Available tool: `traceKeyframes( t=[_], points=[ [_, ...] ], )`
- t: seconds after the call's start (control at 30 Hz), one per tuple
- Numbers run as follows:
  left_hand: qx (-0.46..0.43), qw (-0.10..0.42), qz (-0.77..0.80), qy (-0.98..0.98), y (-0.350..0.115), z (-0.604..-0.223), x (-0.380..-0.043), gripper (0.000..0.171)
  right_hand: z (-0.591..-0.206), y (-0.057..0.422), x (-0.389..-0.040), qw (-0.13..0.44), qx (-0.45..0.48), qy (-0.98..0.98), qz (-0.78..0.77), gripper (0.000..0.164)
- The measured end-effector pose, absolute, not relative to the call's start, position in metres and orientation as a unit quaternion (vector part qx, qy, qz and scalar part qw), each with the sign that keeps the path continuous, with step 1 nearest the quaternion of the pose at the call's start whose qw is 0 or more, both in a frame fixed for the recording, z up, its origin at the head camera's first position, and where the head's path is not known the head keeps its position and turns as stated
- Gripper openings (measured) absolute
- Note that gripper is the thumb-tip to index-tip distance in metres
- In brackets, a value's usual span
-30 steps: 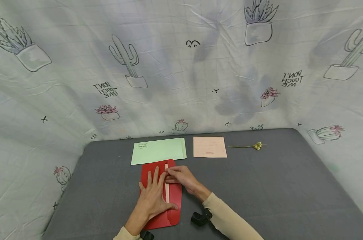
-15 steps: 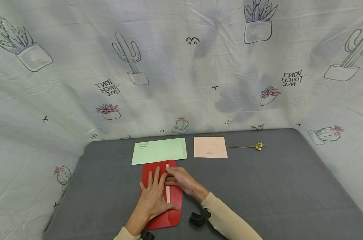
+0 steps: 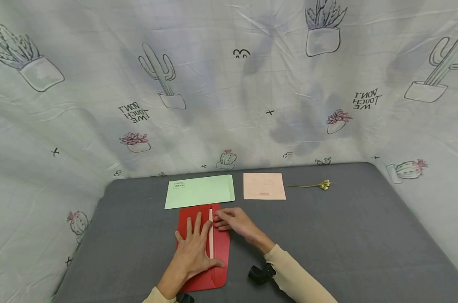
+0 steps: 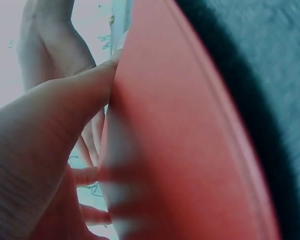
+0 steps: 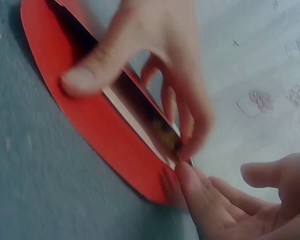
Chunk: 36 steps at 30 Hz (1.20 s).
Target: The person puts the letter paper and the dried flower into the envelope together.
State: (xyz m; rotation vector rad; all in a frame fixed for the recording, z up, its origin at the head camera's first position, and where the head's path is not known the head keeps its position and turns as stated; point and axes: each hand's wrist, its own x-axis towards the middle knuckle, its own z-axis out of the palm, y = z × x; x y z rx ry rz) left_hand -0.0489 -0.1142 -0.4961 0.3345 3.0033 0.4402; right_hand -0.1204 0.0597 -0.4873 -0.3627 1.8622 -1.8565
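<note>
A red envelope [image 3: 204, 281] lies on the grey table, its flap [image 3: 222, 249] folded out to the right. Along its opening shows a narrow edge of pale card [image 3: 211, 242]. My left hand [image 3: 192, 251] rests spread over the envelope's body, with the thumb across onto the flap. At the flap's upper part is my right hand [image 3: 237, 222], its fingertips close beside the opening. The right wrist view has the right thumb [image 5: 265, 173] held apart from the fingers, which reach the envelope's end. A yellowish patterned patch [image 5: 165, 137] shows inside the opening.
A light green envelope [image 3: 200, 191] lies just beyond the red one. Right of it are a pale pink sheet [image 3: 264, 186] and a dried yellow flower [image 3: 323, 185] on a thin stem. A cactus-print cloth [image 3: 229, 84] hangs behind the table.
My right hand has shifted slightly right, its fingers drawing off the pale card's edge onto the flap side. My left hand stays spread on the red envelope.
</note>
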Motion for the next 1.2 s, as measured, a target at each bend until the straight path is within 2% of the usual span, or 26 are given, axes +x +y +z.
traceKeyframes(
  t=[0.27, 0.93, 1.03, 1.2],
  points=[
    [0.112, 0.059, 0.142, 0.982, -0.113, -0.493, -0.046, 0.115, -0.488, 0.089, -0.134, 0.261, -0.146, 0.681, -0.669, 0.036],
    [0.107, 0.082, 0.076, 0.988, -0.101, -0.477, -0.050, 0.112, -0.490, 0.114, -0.161, 0.225, -0.094, 0.686, -0.686, 0.034],
    [0.113, 0.070, 0.092, 0.987, -0.099, -0.467, -0.056, 0.104, -0.487, 0.115, -0.167, 0.211, -0.085, 0.689, -0.688, 0.033],
    [0.165, -0.001, 0.163, 0.973, -0.100, -0.454, -0.087, 0.072, -0.481, 0.112, -0.178, 0.180, -0.059, 0.697, -0.691, 0.032]
  ],
)
